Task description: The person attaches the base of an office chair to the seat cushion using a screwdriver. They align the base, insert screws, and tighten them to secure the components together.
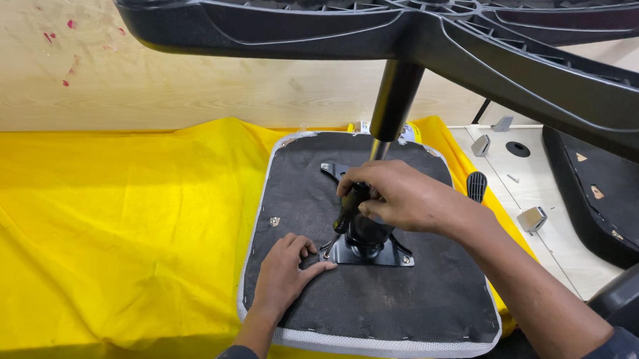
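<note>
An upturned office chair seat point(429, 299) with a dark fabric underside and grey mesh edge lies on a yellow cloth point(109, 235). A black metal mechanism plate point(384, 258) is fixed at its middle. From it a black gas cylinder point(393, 104) rises to the black star-shaped chair base point(483, 43) overhead. My right hand point(405, 199) is closed around the dark mechanism housing and a black handle just above the plate. My left hand point(285, 271) presses flat on the seat underside, fingertips touching the plate's left corner.
A plywood wall point(195, 73) stands behind. To the right a second black seat part point(606, 192) lies on a light board with a round hole point(517, 149), metal brackets point(532, 219) and a black lever knob point(476, 185). A dark curved part point(630, 293) sits at the right edge.
</note>
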